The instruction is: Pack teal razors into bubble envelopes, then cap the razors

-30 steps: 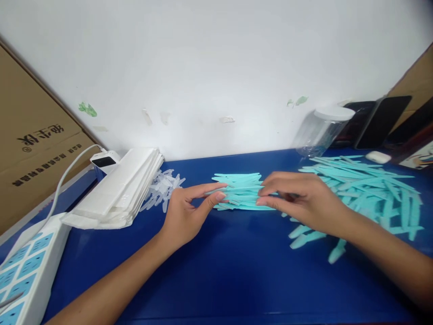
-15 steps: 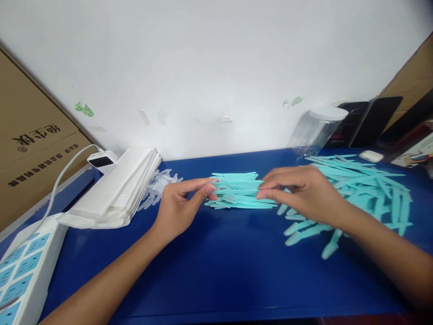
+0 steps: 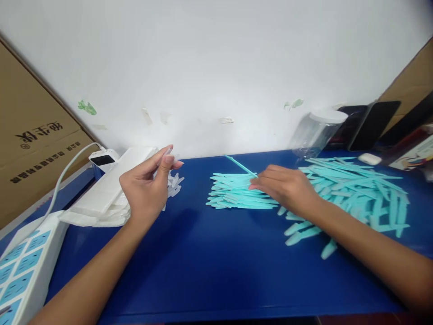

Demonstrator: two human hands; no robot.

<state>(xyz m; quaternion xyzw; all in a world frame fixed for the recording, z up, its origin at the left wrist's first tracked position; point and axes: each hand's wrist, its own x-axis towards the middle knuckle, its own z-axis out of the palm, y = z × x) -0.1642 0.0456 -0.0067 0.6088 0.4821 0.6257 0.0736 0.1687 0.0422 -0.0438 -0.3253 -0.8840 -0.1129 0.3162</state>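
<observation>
My left hand (image 3: 147, 186) is raised in front of the white packets, thumb and finger pinched on a small translucent blade cap (image 3: 169, 150). Below and beside it lies a pile of similar caps (image 3: 175, 184), partly hidden by the hand. My right hand (image 3: 287, 186) grips one end of a thin turquoise eyebrow razor (image 3: 239, 164), which slants up to the left. Under that razor, a row of turquoise razors (image 3: 233, 196) lies roughly parallel on the blue table (image 3: 209, 266). A looser heap of turquoise razors (image 3: 368, 194), several with wider ends, spreads behind and beside my right forearm.
White packets (image 3: 104, 194) are stacked at left, near a small white device (image 3: 103, 158) with a cable and a power strip (image 3: 30, 257). A clear jar (image 3: 311, 135) with a white lid stands at back right, beside a dark phone (image 3: 375, 125). Cardboard (image 3: 40, 149) borders the left.
My left hand has let go of the razor, moved left and up to the cap pile, and taken a cap. My right hand keeps the razor, now tilted, and has shifted slightly left.
</observation>
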